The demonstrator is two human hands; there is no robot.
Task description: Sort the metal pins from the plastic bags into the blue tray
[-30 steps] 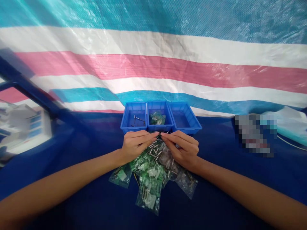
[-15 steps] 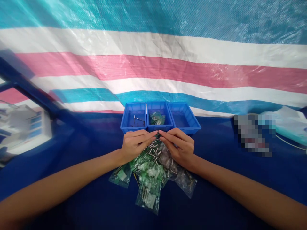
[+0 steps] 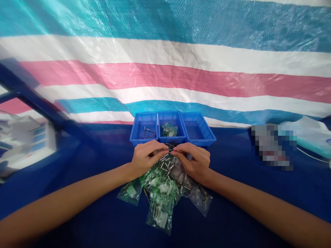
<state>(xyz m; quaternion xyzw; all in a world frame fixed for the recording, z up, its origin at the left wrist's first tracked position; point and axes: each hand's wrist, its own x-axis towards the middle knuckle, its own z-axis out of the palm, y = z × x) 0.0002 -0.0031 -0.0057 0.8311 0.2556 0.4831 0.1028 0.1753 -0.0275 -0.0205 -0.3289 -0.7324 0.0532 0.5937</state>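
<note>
Hands, both bare, meet over a heap of packets [image 3: 161, 193] on a blue tabletop [image 3: 77, 206]. Left hand [image 3: 146, 159]: grip narrow, thumb and fingertips pinched on the left edge of the top packet [image 3: 169, 155], which lies at the far end of the heap, just short of the trays. Right hand [image 3: 194, 163]: grip likewise narrow, pinched on the same packet's right edge, so that the fingertips of the two hands nearly touch. Whether the packet's mouth is open cannot be told.

The packets are thin film bags, clear or green-tinted, holding short metal pins and pale plastic pieces. They are judged light, limp and slippery, the film easy to tear and the pins apt to spill. Hold is best taken at the bare film margin, not over the hard contents.

Beyond the hands three blue trays touch side by side: left tray [image 3: 144, 132] with a few loose pins, middle tray [image 3: 169, 119] with green-tinted pieces, right tray [image 3: 199, 132].

The tabletop covering is smooth and dark blue. A blurred pale apparatus [image 3: 23, 137] stands at far left, a pale bundle [image 3: 310, 136] at far right. A striped woven tarp [image 3: 165, 75] in teal, white and pink closes the background.
</note>
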